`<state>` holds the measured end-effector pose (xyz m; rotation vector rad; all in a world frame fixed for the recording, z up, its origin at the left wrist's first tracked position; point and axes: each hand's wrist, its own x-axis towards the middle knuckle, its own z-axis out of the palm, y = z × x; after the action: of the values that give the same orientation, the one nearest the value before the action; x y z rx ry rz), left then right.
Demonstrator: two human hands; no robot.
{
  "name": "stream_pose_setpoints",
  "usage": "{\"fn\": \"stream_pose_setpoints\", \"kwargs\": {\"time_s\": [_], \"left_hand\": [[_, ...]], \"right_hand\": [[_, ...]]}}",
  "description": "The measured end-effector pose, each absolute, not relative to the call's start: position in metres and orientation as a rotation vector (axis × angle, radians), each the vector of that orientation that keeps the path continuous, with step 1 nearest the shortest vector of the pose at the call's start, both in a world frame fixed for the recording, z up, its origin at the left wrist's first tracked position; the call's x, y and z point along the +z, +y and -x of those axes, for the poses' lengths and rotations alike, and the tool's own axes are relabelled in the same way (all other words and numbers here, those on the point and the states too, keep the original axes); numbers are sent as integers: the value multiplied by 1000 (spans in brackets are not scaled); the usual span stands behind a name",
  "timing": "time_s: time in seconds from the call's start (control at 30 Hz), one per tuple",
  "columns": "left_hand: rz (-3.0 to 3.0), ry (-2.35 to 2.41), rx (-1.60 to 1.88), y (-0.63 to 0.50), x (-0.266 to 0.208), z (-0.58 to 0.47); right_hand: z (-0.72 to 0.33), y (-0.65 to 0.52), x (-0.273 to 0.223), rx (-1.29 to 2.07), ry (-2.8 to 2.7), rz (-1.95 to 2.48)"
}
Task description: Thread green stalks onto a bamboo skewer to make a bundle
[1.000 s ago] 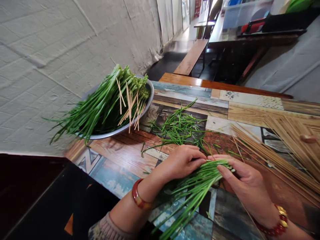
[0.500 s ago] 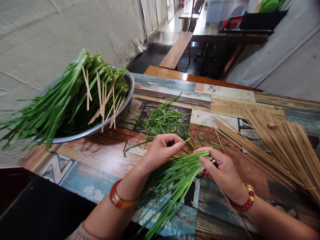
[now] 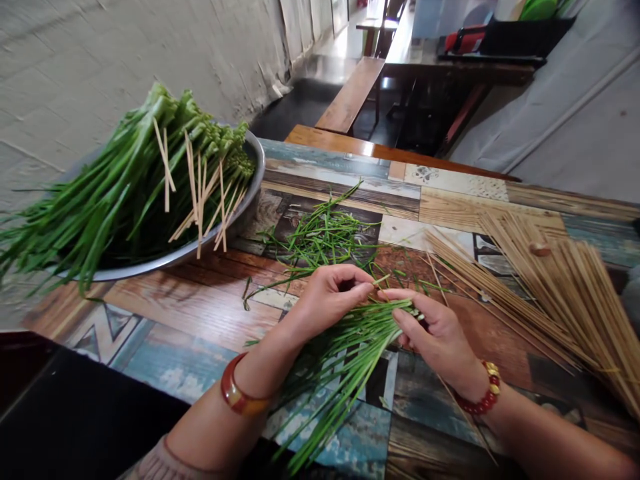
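Two bare forearms: left wrist wears a red-amber bangle (image 3: 239, 395), right wrist a red-and-gold beaded bracelet (image 3: 481, 399); knitted cuff (image 3: 155, 463) lower left.

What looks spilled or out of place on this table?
Loose chive stalks lie strewn on the table beyond the hands, outside the metal bowl. The bowl's greens overhang its rim. Nothing looks damaged.

Bunch of garlic chives (image 3: 345, 353): long, thin, flat green leaves, gathered at the top end, fanning loose toward the table's near edge. Lies diagonally on the patterned tabletop; upper end pinched between both hands.
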<state>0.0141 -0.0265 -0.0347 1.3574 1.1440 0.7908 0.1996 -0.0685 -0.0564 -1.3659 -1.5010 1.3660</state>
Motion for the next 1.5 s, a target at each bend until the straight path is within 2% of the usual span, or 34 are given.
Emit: {"fn": "stream_pose_setpoints", "kwargs": {"time_s": [1.5], "left_hand": [[-1331, 1183, 804, -27, -38, -15]], "right_hand": [[-200, -67, -55, 1176, -1668, 1397]]}}
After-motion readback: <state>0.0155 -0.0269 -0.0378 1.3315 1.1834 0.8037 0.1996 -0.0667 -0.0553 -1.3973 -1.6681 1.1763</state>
